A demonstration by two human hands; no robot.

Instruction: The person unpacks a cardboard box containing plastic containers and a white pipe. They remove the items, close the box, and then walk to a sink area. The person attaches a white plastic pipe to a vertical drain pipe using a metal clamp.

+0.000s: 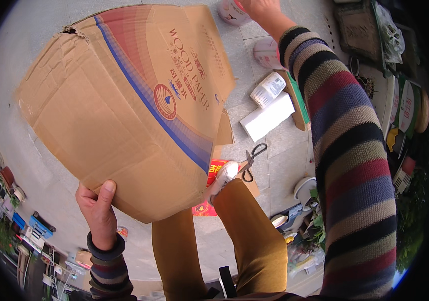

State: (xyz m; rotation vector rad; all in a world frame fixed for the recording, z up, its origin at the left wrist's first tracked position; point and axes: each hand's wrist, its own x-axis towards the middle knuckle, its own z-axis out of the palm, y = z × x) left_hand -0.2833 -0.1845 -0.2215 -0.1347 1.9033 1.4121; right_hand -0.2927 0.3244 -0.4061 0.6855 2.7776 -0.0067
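A large brown cardboard box [114,115], printed with a blue stripe and a reddish panel, is tilted in front of me. My left hand [99,208] grips its lower left edge, thumb on the near face and fingers behind. One upper corner of the box is torn. My right arm stretches far forward, and my right hand [263,7] is beside a pink-and-white plastic tub [234,13] at the top edge. The picture's edge cuts off those fingers, so whether they grip the tub is unclear.
Right of the box stand a second pink tub [266,53], a white printed cup [268,89], a white oblong piece [267,117] and a green-edged cardboard piece [300,108]. Black-handled scissors [248,165] lie by my shoe [223,181], near a red printed sheet [205,209]. Potted plants and clutter line both sides.
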